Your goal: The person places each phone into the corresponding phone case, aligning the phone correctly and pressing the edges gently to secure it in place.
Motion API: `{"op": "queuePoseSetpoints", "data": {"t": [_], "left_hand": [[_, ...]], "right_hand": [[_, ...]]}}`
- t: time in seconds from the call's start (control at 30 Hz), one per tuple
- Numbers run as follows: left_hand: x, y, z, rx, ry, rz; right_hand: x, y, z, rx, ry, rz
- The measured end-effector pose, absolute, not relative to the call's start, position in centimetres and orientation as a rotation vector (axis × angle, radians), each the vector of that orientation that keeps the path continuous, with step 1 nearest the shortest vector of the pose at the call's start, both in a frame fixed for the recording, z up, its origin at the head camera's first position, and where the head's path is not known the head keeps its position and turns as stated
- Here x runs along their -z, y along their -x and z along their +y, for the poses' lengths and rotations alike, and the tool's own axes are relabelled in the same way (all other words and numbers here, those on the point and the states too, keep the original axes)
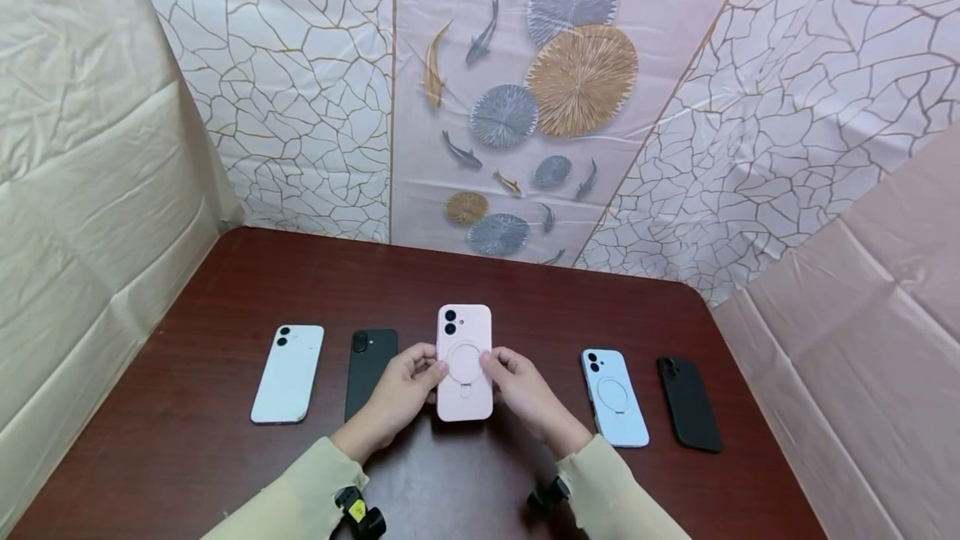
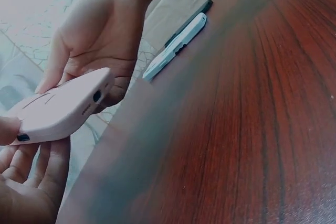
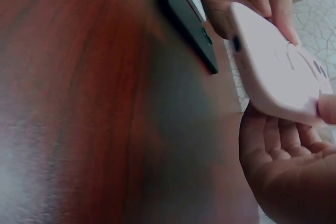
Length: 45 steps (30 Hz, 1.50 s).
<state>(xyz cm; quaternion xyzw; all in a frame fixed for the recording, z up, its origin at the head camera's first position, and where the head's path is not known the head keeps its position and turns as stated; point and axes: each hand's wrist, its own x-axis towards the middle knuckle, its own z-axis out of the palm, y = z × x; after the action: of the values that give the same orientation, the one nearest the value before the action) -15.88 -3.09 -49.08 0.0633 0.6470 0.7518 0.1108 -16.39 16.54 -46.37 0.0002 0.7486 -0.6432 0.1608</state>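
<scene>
Both hands hold up a phone in a pink case (image 1: 465, 394), its back towards the head camera. The case has a ring with a small stand, and dark camera lenses sit at its top left. My left hand (image 1: 405, 386) pinches the left edge, thumb on the back. My right hand (image 1: 528, 394) pinches the right edge the same way. In the left wrist view the bottom edge of the pink case (image 2: 68, 106) shows a dark port opening. Fingers of the right hand (image 3: 283, 171) lie under the case in the right wrist view. The phone's front side is hidden.
On the dark red wooden table (image 1: 247, 482) lie a white phone (image 1: 288, 373) and a black phone (image 1: 371, 365), partly behind the left hand. To the right lie a light blue ring-backed phone or case (image 1: 618, 411) and a black one (image 1: 690, 407). Draped cloths (image 1: 315, 90) surround the table.
</scene>
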Motion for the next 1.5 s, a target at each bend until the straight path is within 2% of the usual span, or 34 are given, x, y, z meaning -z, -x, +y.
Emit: {"op": "queuePoseSetpoints", "data": {"t": [0.2,0.57,0.83,1.5], "left_hand": [[48.9,15.9,-3.3,-2.234,-0.16,1.878],[49.1,16.1,-3.4,-2.275,-0.11,1.821],[48.9,16.4,-3.7,-2.286,-0.043,1.821],[49.5,16.2,-3.5,-1.981,-0.296,1.929]], "right_hand": [[46.8,15.9,16.5,1.907,0.101,2.031],[47.1,16.0,16.4,1.897,0.053,2.069],[47.5,15.6,16.9,1.86,0.137,2.027],[47.6,16.1,16.5,1.963,-0.013,2.16]]}}
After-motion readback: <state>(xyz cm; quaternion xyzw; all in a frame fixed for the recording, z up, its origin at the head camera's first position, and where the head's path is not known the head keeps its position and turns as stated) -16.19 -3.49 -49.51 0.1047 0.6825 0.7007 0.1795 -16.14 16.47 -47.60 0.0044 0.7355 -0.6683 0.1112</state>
